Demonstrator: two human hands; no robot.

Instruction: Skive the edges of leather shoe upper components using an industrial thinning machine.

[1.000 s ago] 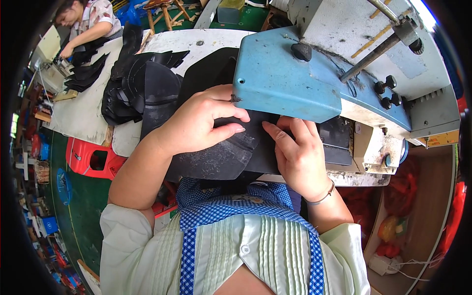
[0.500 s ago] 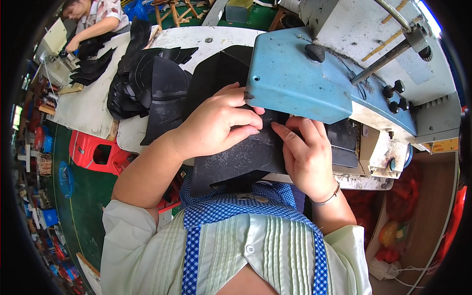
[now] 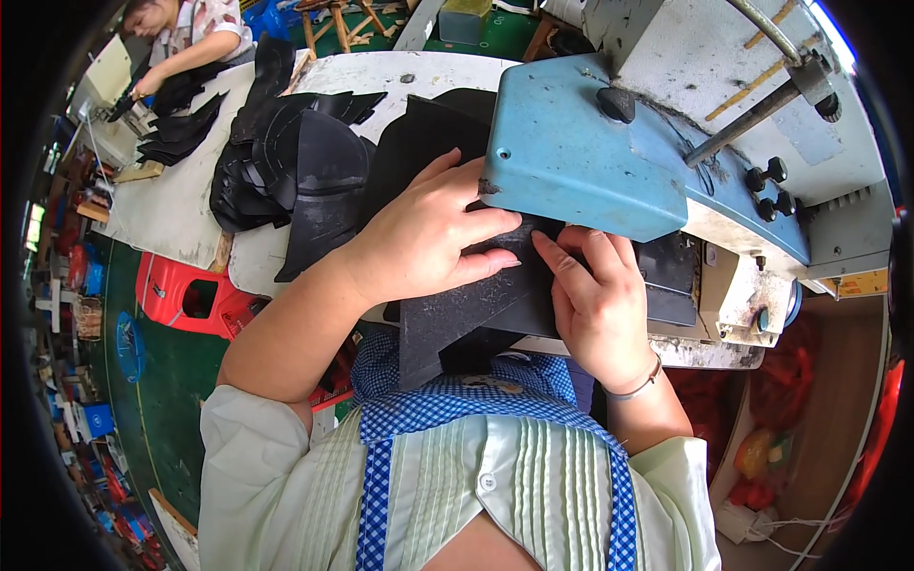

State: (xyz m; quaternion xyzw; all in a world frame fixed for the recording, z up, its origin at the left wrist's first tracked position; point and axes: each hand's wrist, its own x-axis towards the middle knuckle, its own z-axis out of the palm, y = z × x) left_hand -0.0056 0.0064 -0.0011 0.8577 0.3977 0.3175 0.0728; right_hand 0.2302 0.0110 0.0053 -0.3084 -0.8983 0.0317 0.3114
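A large black leather-like piece (image 3: 447, 319) lies under the blue head of a bench machine (image 3: 581, 152); its near corner hangs over the table edge. My left hand (image 3: 428, 233) rests on it with thumb and fingers apart, some fingertips close against the machine's near left corner. On the piece's right part sits my right hand (image 3: 595, 290), index finger pointing toward my left hand and the other fingers bent down on the material. The machine head hides the working point and part of the piece beyond.
Stacked black cut pieces (image 3: 271, 171) lie on the white table (image 3: 409, 67) to the left. A red plastic stool (image 3: 181, 295) stands below them. At the far left another person (image 3: 195, 48) works at a second machine. A wooden compartment (image 3: 809, 409) with red bags is at the right.
The black piece has shifted and turned under my hands, its near corner moving right. My left hand has slid slightly right; my right hand stays nearly in place.
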